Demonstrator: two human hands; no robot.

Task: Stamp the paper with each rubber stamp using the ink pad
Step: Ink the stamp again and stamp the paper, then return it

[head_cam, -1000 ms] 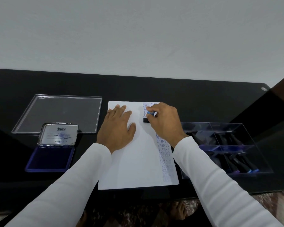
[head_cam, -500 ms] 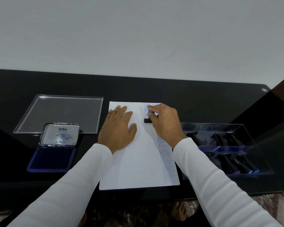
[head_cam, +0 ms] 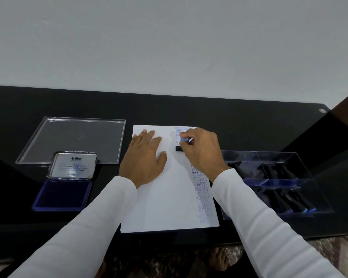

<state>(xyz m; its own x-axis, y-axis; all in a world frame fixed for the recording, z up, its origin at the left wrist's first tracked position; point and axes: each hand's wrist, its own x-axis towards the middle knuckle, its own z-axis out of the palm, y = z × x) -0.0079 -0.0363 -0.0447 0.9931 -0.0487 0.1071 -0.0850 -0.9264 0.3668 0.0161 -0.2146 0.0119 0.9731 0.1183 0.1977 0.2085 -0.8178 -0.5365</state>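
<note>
Two hands unmoved on white paper sheet [head_cam: 165, 197]: left hand [head_cam: 144, 161] flat, right hand [head_cam: 199, 151] still pinching black rubber stamp [head_cam: 179, 148] beside blue prints; impression ongoing

A glossy black worktop [head_cam: 229, 109] spans the middle of my view, with a plain pale wall [head_cam: 169, 41] filling the upper half. At centre left lies a flat clear plastic lid [head_cam: 72, 140]. Patterned flooring [head_cam: 333, 255] shows along the bottom right edge.

Right hand [head_cam: 201, 151] tilted the rubber stamp [head_cam: 180, 147] slightly, fingers shifted, little else changed
</note>
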